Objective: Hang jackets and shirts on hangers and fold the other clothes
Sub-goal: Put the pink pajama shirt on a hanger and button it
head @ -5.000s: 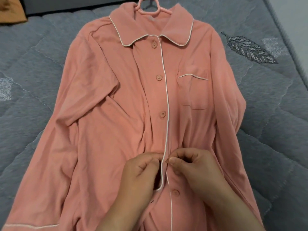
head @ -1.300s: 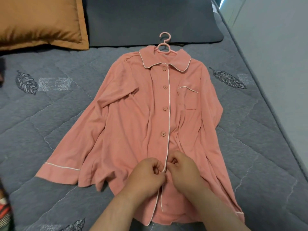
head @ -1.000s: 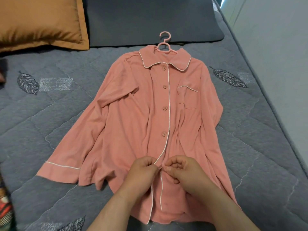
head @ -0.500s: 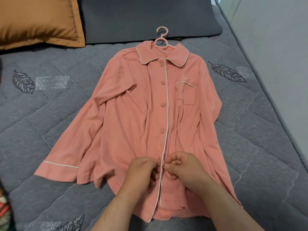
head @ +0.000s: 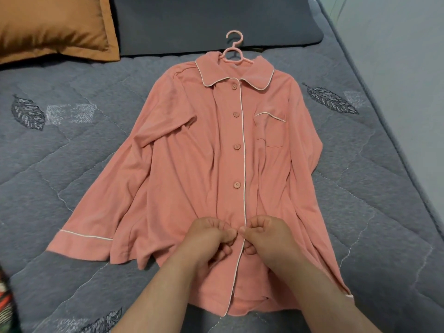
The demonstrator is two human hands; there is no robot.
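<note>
Pink shirt [head: 192,164] lies flat, front up, on the grey quilt [head: 60,164], spreading away from both hands. Left hand [head: 209,239] has fingers curled, pinching the shirt's left front edge low on the placket. Right hand [head: 266,236] curled too, pinching the opposite piped edge; thumbs nearly touch over the white piping. Four buttons [head: 236,185] above the hands are closed (the button being worked is hidden by fingers). Pink hanger [head: 236,50] sits in the collar, far beyond the hands, hook towards the dark pillow [head: 216,22]. Orange pillow [head: 52,25] far beyond the left hand.
</note>
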